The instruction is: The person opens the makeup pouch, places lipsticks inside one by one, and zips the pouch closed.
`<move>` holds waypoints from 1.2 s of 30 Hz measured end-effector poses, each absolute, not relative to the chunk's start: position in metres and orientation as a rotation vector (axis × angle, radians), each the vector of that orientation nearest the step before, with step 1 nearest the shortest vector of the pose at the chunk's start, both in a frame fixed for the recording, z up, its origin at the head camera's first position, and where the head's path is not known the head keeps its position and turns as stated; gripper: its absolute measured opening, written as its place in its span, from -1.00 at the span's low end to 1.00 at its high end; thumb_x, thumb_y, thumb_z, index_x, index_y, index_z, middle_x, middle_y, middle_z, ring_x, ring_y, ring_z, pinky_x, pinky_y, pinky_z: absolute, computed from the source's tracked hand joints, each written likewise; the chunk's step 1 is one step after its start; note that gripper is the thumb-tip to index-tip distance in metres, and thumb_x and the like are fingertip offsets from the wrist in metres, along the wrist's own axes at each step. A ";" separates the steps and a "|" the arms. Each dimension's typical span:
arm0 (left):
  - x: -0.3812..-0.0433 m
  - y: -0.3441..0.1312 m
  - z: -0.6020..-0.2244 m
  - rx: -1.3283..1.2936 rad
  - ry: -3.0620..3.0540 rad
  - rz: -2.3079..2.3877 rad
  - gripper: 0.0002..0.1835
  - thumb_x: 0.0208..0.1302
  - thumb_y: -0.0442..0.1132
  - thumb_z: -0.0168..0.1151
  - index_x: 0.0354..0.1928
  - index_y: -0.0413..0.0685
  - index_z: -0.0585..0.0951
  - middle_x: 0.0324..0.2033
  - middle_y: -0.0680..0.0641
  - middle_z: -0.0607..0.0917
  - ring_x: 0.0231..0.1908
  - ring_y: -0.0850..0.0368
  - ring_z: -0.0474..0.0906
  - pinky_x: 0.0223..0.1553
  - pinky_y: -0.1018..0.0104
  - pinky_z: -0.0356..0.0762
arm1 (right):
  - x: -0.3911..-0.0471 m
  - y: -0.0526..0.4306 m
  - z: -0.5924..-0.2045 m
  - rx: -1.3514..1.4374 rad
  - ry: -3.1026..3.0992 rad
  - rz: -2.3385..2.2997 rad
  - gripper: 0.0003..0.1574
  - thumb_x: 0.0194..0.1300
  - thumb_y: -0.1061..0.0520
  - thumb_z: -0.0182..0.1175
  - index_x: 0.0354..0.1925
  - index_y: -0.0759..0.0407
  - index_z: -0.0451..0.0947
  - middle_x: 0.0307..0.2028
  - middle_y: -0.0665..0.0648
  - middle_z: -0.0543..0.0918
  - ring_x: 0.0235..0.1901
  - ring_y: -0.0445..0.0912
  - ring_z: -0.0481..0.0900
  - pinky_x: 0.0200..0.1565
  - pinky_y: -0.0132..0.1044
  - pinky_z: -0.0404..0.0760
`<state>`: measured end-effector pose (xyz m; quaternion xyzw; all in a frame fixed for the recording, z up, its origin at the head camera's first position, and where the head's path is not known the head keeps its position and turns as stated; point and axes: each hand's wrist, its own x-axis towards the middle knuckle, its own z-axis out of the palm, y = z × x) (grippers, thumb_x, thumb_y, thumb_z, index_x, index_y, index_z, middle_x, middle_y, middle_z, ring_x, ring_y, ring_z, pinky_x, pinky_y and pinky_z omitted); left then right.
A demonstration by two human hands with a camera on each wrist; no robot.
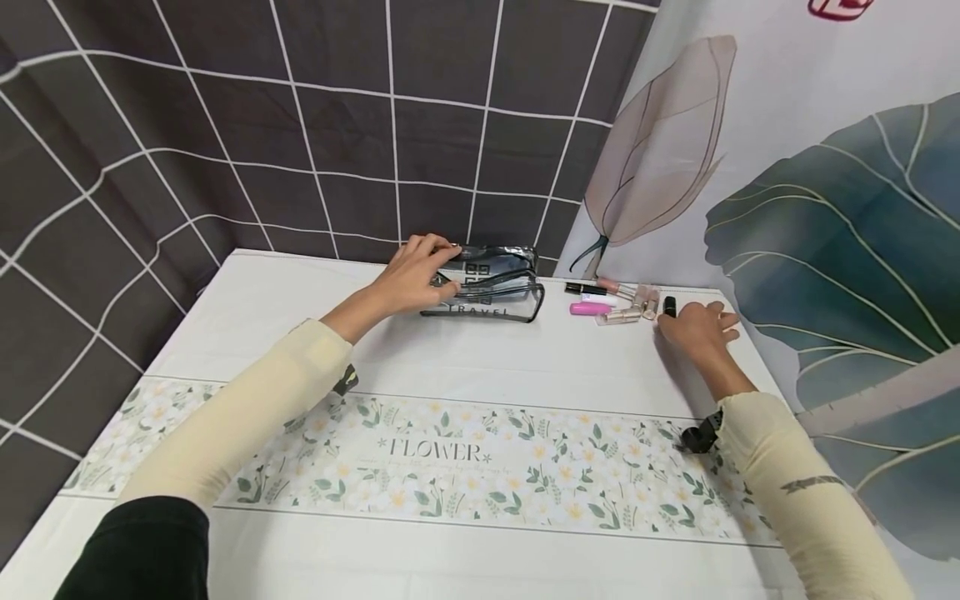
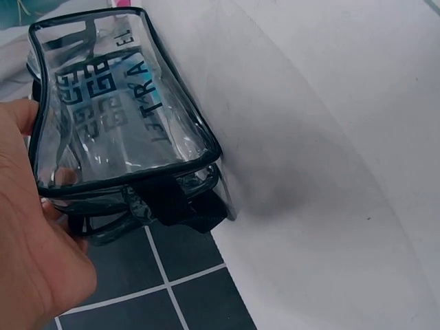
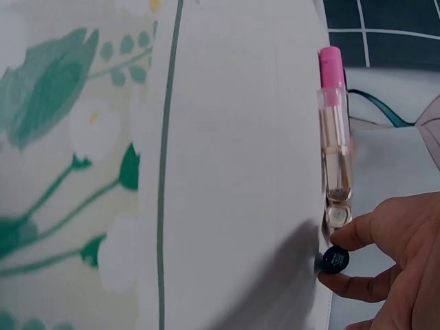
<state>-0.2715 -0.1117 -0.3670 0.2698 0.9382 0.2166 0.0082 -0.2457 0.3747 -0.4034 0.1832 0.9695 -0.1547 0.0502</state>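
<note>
"Two things in hand, yes? Where do we log them?"

"Clear pouch [image 1: 483, 292]: back of the counter [image 1: 465, 358]. Our left hand [image 1: 415, 279] grips its left end, fingers over the top, thumb on the near side. Black cylinder [image 3: 335, 260]: far right, just beside the clear tubes [image 3: 337, 170]. Our right hand [image 1: 693, 329] pinches it between thumb and forefinger, other fingers spread."

"Pouch handling?"

"We'd guess light and floppy, thin slick plastic. Its black-edged rim looks stiffer, so we take hold there; bare panel probably buckles and slides off."

"Cylinder?"

"Likely light, hard, smooth. Small and round, so it could roll or squirt out of a loose pinch. We hold the sides, thumb opposite finger, and keep off the end."

"Fragile?"

"Can't tell what's inside. Clear tubes look rigid, might crack if knocked, so we keep our knuckles away. Pink tube [image 1: 590, 308] lies with them, seems sturdier; mid-body is where we'd grip it."
</note>
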 end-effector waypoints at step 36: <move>-0.267 -0.110 -0.364 0.838 2.876 0.686 -0.21 0.66 -0.02 0.06 0.79 -0.17 0.24 0.68 -0.28 0.23 0.64 -0.31 0.08 0.70 -0.35 0.01 | -0.248 0.330 -0.329 0.249 3.135 -0.667 -0.46 0.68 0.05 0.18 0.36 0.43 0.54 0.75 0.68 -0.22 0.75 0.62 -0.35 0.61 0.75 -0.31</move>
